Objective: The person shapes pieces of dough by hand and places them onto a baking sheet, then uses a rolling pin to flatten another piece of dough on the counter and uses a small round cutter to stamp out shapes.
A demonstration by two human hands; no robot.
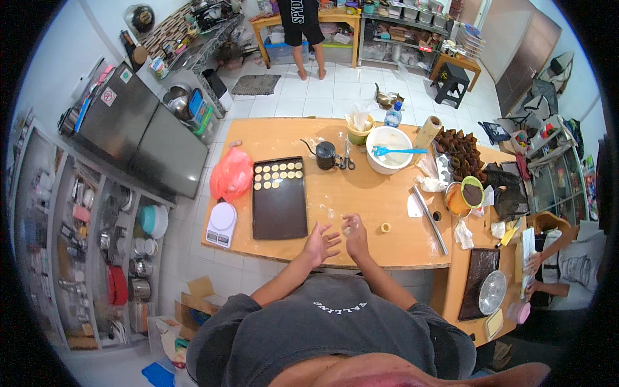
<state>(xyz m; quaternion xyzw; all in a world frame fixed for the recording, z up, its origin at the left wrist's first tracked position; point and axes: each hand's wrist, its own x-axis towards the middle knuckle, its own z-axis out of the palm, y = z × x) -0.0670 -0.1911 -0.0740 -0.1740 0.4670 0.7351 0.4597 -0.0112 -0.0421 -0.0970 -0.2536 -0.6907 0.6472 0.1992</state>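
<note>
My left hand is held palm up over the table's near edge, its fingers spread and nothing in them. Close beside it, my right hand is raised with the fingers curled; a small pale patch shows at the fingertips, too small to tell if it is dough or flour. To the left lies a dark baking tray with rows of small round pale dough discs at its far end. A small cream-coloured ring lies on the table to the right of my right hand.
Around the wooden table stand a kitchen scale, red plastic bag, black kettle, scissors, white bowl with blue spatula and metal tube. One person works at right, another stands far back.
</note>
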